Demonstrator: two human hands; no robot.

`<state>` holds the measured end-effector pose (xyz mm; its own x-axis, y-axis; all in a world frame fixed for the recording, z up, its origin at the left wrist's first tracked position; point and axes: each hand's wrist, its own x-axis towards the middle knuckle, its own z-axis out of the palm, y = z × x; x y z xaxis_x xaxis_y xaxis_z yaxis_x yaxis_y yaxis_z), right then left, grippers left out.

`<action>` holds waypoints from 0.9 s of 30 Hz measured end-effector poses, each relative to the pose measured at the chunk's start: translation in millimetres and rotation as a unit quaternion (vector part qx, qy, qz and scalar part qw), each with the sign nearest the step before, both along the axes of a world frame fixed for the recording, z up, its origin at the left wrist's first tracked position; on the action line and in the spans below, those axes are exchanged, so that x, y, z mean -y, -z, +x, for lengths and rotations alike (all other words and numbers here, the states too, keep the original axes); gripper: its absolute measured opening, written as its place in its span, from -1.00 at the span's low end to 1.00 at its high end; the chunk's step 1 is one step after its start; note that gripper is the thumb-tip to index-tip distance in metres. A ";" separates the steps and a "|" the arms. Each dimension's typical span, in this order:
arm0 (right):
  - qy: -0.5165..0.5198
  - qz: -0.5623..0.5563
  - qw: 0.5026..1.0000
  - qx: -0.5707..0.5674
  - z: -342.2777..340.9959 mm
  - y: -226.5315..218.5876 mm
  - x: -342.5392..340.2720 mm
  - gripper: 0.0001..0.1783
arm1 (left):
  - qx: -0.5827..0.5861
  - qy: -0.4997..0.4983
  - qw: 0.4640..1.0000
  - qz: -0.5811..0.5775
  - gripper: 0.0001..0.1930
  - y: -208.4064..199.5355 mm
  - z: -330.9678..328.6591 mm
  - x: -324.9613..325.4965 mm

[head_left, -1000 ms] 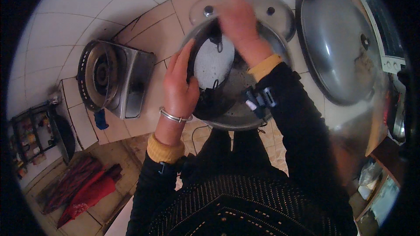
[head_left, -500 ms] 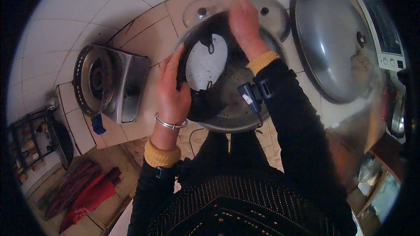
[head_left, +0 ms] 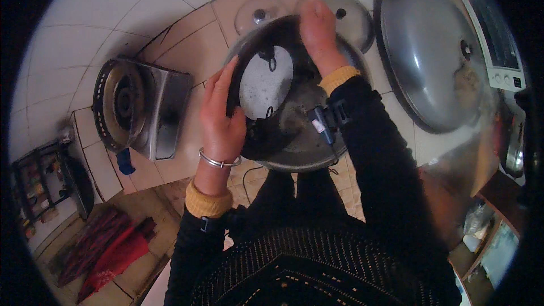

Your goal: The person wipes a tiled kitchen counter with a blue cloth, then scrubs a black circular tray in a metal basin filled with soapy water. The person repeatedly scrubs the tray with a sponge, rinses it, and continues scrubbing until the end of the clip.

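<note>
A large round dark pan (head_left: 320,157) with a grey rim stands in front of me. Inside its dark hollow, toward the left, shows a pale speckled oval (head_left: 262,86) with a small loop near each end; what it is I cannot tell. My left hand (head_left: 222,113) holds the pan's left side, its long fingers straight along the rim and its thumb bent toward the inside. At the far rim my right hand (head_left: 318,31) is closed, its fingertips hidden. A small black device (head_left: 322,124) with a pale label is by my right wrist.
Two round lids with dark knobs, a small glass lid (head_left: 249,17) and a bigger lid (head_left: 357,22), lie beyond the pan. A big domed grey lid (head_left: 422,51) leans to the right, near a white oven (head_left: 498,51). At left sits a metal gas stove (head_left: 170,119); a red cloth (head_left: 116,260) lies lower down.
Very little differs. The whole view has drifted a few pixels, and my right hand sits slightly farther right at the pan's far rim. My left hand keeps its place.
</note>
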<state>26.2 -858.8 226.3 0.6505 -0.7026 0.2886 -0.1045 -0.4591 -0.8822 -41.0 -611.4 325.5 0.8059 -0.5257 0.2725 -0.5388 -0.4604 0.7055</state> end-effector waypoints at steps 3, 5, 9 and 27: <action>-0.066 -0.107 0.991 0.042 -8.1 -23.5 -23.7 -0.84 | 0.050 -0.005 0.999 -0.012 -0.24 -0.5 0.5 -0.4; -0.163 -0.281 0.943 0.071 -14.4 -49.2 -56.1 -0.82 | 0.022 -0.006 1.000 0.001 -0.25 1.5 1.0 -1.5; -0.274 -0.315 0.892 0.174 -31.1 -65.6 -80.0 -0.78 | 0.015 -0.034 0.999 0.030 -0.28 7.4 6.6 -1.3; -0.115 -0.090 0.986 0.083 -31.4 -51.9 -0.9 -0.83 | -0.066 0.027 0.995 -0.074 -0.14 -7.1 -9.1 -14.1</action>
